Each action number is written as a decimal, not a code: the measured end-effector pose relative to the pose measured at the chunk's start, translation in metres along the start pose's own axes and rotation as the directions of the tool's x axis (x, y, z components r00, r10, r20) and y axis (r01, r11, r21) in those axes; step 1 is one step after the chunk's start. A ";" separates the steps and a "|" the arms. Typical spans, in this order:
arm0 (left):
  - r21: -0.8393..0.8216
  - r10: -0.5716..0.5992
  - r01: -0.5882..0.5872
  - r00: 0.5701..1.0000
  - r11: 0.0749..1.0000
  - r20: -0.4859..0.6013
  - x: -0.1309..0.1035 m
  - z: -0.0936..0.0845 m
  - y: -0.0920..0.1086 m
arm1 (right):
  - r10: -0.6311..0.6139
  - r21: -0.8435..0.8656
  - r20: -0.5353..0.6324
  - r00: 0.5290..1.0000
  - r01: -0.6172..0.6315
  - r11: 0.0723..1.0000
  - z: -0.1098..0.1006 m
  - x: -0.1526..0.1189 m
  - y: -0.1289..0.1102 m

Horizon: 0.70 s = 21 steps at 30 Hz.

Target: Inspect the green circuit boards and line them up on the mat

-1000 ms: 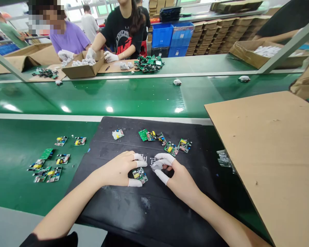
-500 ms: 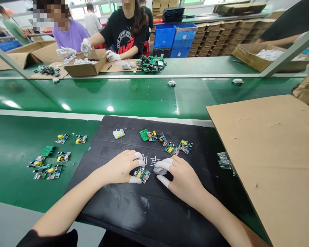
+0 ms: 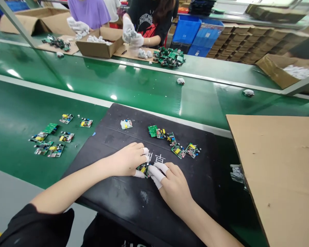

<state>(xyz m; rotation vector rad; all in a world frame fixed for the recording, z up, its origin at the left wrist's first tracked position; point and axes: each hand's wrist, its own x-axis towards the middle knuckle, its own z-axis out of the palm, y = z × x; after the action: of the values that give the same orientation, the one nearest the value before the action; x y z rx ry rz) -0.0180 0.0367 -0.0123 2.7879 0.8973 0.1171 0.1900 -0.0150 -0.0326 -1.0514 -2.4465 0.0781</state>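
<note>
My left hand [image 3: 128, 159], with white finger cots on thumb and fingers, is closed on the edge of a small circuit board [image 3: 143, 168] with yellow and green parts. The board is partly covered by fingers. My right hand [image 3: 171, 178], also in finger cots, has its fingertips pinched together against the board's right side. The grey-white putty lump it held a moment ago is mostly hidden behind those fingers. Both hands are over a black mat [image 3: 118, 195]. Farther up the mat lies a board coated with white putty [image 3: 126, 124].
Several circuit boards [image 3: 179, 151] lie beyond my right hand, and more boards [image 3: 56, 150] on the green bench at left. A cardboard sheet [image 3: 278, 171] borders the right. Beyond runs a green conveyor [image 3: 144, 85] with white-topped pieces; co-workers in white gloves [image 3: 131, 34] sit across it.
My right hand has moved left, bringing its fingertips from beside the board onto it. My left hand keeps its hold. The view has tilted and shifted; a co-worker across has brought both gloved hands together.
</note>
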 end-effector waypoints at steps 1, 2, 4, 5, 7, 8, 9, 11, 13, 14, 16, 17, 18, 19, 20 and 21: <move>0.008 -0.001 0.001 1.000 1.000 0.001 0.000 0.001 0.000 | 0.006 0.016 0.004 1.000 -0.006 1.000 0.000 0.001 0.001; 0.015 -0.001 0.001 1.000 1.000 0.000 -0.001 0.001 0.000 | 0.023 0.070 0.012 1.000 -0.024 0.997 -0.001 0.002 0.002; 0.032 -0.002 0.002 1.000 0.999 -0.011 -0.001 0.002 0.001 | 0.117 0.263 0.026 0.993 -0.120 0.957 -0.006 0.004 0.005; 0.043 -0.002 0.003 1.000 0.999 -0.017 -0.001 0.002 0.001 | 0.191 0.362 0.022 0.981 -0.186 0.913 -0.009 0.005 0.007; 0.064 -0.002 0.004 1.000 0.998 -0.022 -0.001 0.001 0.003 | 0.322 0.485 -0.015 0.947 -0.275 0.830 -0.013 0.006 0.008; 0.072 -0.004 0.005 1.000 0.997 -0.022 -0.001 0.000 0.004 | 0.350 0.500 -0.040 0.936 -0.285 0.818 -0.014 0.006 0.008; 0.079 -0.003 0.004 1.000 0.997 -0.019 -0.001 0.000 0.005 | 0.338 0.487 -0.058 0.939 -0.269 0.831 -0.014 0.006 0.007; 0.083 0.005 -0.004 1.000 0.997 -0.016 0.000 -0.002 0.006 | 0.232 0.403 -0.059 0.971 -0.190 0.895 -0.012 0.004 0.003; 0.085 0.011 -0.010 1.000 0.996 -0.017 0.000 -0.004 0.007 | 0.132 0.278 -0.036 0.991 -0.116 0.953 -0.007 0.002 0.000; 0.084 0.011 -0.010 1.000 0.996 -0.017 0.000 -0.004 0.007 | 0.111 0.222 -0.025 0.993 -0.103 0.970 -0.004 0.001 0.000; 0.078 0.007 -0.006 1.000 0.997 -0.014 0.000 -0.004 0.007 | 0.132 0.205 0.015 0.991 -0.132 0.970 -0.001 0.002 0.002; 0.074 0.006 -0.006 1.000 0.997 -0.009 0.000 -0.004 0.006 | 0.164 0.257 0.044 0.986 -0.170 0.951 -0.001 0.003 0.004; 0.070 0.006 -0.005 1.000 0.998 -0.005 0.000 -0.004 0.006 | 0.208 0.336 0.069 0.976 -0.219 0.916 -0.001 0.004 0.007; 0.069 0.005 -0.005 1.000 0.998 -0.002 -0.001 -0.003 0.006 | 0.258 0.424 0.084 0.963 -0.269 0.865 -0.002 0.004 0.009; 0.069 0.004 -0.004 1.000 0.998 -0.001 -0.001 -0.003 0.006 | 0.311 0.503 0.082 0.947 -0.309 0.807 -0.003 0.005 0.011; 0.072 0.002 -0.002 1.000 0.997 -0.001 -0.001 -0.003 0.005 | 0.362 0.560 0.066 0.930 -0.335 0.758 -0.004 0.006 0.012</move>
<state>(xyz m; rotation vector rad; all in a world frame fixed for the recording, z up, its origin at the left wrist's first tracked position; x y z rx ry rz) -0.0163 0.0324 -0.0081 2.8554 0.9168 0.0874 0.1967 -0.0029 -0.0296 -1.1820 -1.9461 0.8405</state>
